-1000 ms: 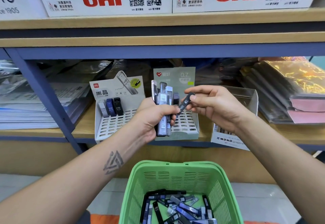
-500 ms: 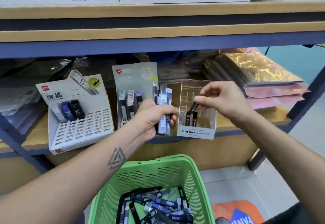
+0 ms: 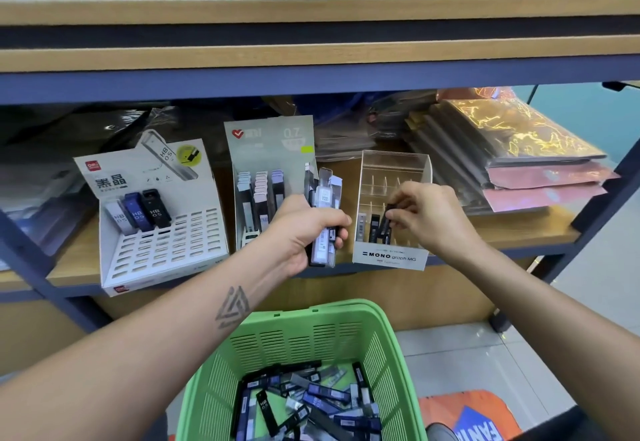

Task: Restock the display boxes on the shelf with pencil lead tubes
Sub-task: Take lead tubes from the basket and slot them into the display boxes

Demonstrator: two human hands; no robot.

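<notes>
- The black lead tube (image 3: pixel 387 220) is slim, dark and flat-sided; my right hand (image 3: pixel 427 217) pinches its top end between thumb and fingertips (image 3: pixel 394 214).
- It sits below and left of that grip, its lower end inside the front row of the clear MONO display box (image 3: pixel 389 257) on the wooden shelf (image 3: pixel 519 232), just beside two other dark tubes standing there.
- Its long axis runs close to upright, leaning slightly, top end toward my fingers and bottom end down into the compartment.
- My left hand (image 3: pixel 306 229) is clenched around a bundle of lead tubes (image 3: pixel 323 222), clear, white and black, which stick out above and below my fist.
- That bundle stands roughly vertical, held in front of the shelf edge between the grey 0.7 display box (image 3: pixel 273 149) and the MONO display box.
- The grey box carries rows of upright tubes with pale caps; the white HB display box (image 3: pixel 156 232) at far left holds three tubes, white, blue and black, at its back left.
- Below my arms, a green basket (image 3: pixel 311 340) holds a loose heap of tubes (image 3: pixel 311 402) lying every which way.
</notes>
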